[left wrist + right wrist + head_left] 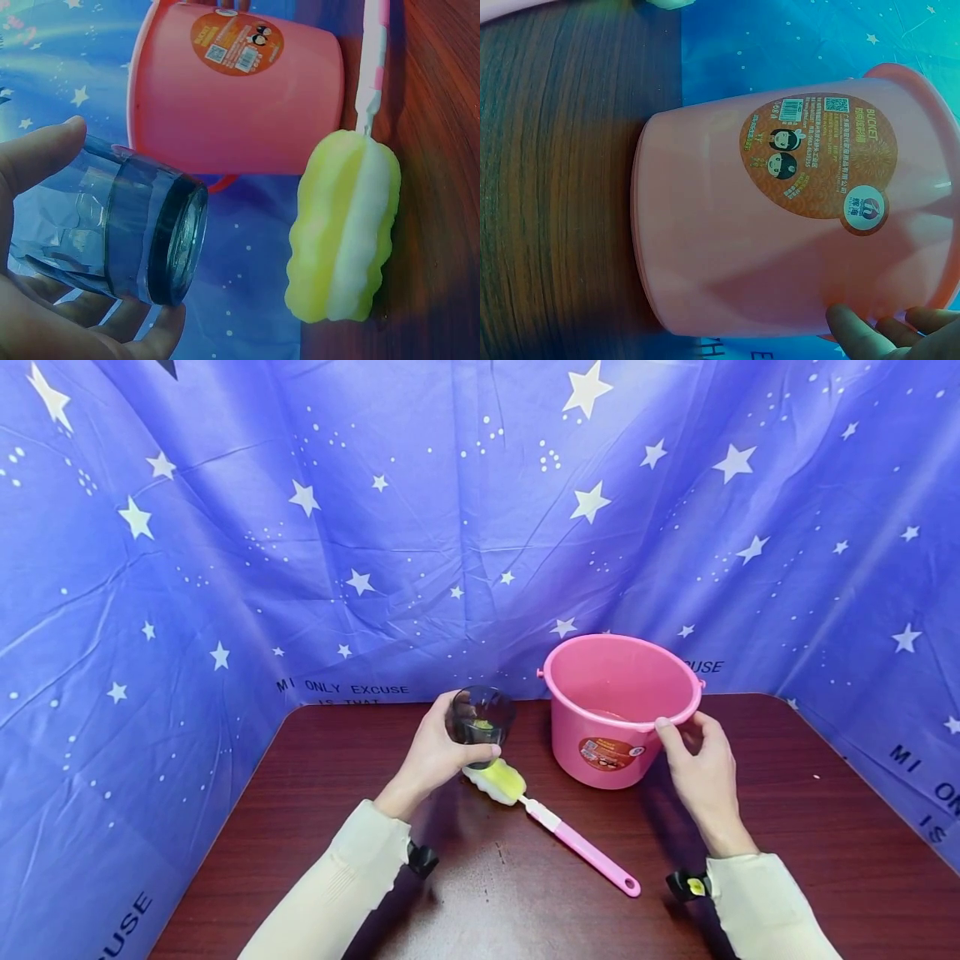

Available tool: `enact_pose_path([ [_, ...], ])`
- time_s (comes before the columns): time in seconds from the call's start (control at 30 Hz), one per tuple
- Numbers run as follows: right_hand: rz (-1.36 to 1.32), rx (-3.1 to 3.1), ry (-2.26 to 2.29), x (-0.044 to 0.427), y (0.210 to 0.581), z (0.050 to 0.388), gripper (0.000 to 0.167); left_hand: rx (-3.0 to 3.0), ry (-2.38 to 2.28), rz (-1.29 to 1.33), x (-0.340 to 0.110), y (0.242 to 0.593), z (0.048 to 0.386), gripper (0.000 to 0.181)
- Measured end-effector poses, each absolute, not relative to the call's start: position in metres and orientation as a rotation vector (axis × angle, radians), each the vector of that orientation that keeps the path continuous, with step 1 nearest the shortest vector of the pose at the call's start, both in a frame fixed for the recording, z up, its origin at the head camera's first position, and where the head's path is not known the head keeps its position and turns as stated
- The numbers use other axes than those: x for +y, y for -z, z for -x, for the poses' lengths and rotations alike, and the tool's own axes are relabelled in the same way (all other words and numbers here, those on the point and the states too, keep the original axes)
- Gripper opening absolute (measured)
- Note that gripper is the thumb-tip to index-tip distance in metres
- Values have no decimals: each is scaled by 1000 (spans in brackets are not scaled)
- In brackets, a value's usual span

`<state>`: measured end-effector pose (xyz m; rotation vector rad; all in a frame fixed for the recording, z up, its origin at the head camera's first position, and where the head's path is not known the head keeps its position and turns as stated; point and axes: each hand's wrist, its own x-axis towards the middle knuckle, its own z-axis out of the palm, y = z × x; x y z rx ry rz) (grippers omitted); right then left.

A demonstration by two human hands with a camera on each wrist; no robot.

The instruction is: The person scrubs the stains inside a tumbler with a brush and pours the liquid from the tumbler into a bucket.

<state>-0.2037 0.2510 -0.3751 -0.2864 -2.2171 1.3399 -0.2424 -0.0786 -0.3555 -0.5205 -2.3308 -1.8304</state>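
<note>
- Nearest us, a person's two arms reach in from the bottom edge in pale sleeves (330,885), a black band (422,858) at each wrist.
- Under everything, we see a glossy red-brown table (337,752).
- Between the arms, we find a brush (585,852) lying slantwise on the table: its pink and white handle comes towards us and to the right, and its yellow and white sponge head (497,781) points away to the left.
- The left hand (442,743) is clamped round a dark, see-through glass (480,703), thumb on one side and fingers on the other. It holds the glass mouth up, slightly tilted, above the table and apart from the sponge head. We notice a small yellow-green patch through the glass, but cannot tell whether it lies inside or shows from beyond.
- The right hand (701,768) grips a pink bucket (566,735) at its near right side, thumb at the rim and fingers curled against the outer wall.
- The bucket stands upright on the table, right of the glass, an orange label (611,753) on its front. We see a faint line low inside; we cannot tell whether it marks water.
- Farthest off, we see blue-violet cloth (450,527) printed with white stars.
</note>
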Motion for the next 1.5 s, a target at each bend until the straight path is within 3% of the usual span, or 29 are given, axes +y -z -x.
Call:
enact_pose_path([
  [1.5,291,-2217,-1308,251,375,204,56,-2447,1607,421,-49,341,251,83],
])
